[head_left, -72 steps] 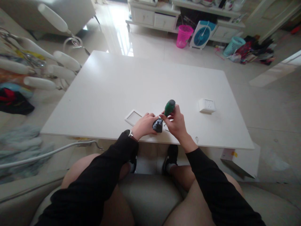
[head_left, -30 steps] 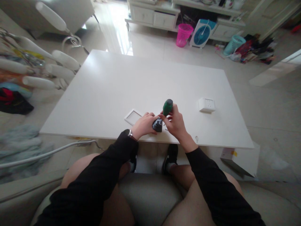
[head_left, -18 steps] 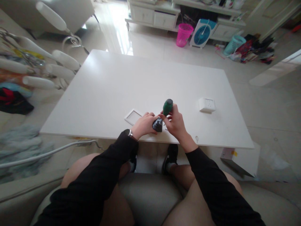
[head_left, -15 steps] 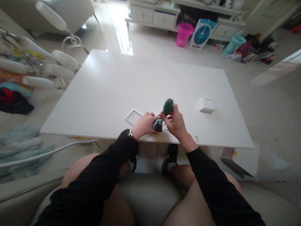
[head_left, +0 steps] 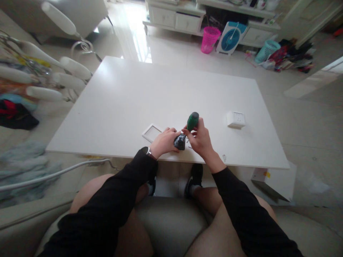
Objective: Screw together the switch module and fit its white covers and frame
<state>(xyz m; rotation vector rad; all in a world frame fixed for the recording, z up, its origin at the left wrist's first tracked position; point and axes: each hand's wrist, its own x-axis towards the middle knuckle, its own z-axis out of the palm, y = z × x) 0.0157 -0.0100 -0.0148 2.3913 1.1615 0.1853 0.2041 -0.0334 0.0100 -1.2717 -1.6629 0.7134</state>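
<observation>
My left hand [head_left: 166, 140] grips a small black socket module [head_left: 179, 142] at the table's near edge, its dark, ridged side facing up. In my right hand [head_left: 200, 139] is a screwdriver with a green handle [head_left: 192, 121] and a dark end cap. It leans over the module, its shaft pointing down at the module's right side; the tip is too small to make out. Beside my left hand lies a white rectangular frame [head_left: 147, 135], partly covered by the fingers. Small dark pieces, perhaps screws, show under my right hand.
A white socket box [head_left: 235, 119] stands on the right of the white table [head_left: 160, 85]. A small clear item [head_left: 224, 157] lies near the front edge. Beyond the table are a pink basket [head_left: 210, 40] and a blue fan [head_left: 230, 38]; lamp arms [head_left: 75, 67] reach in at left.
The screwdriver's handle has tipped slightly to the right. My left hand and the socket module have stayed in place.
</observation>
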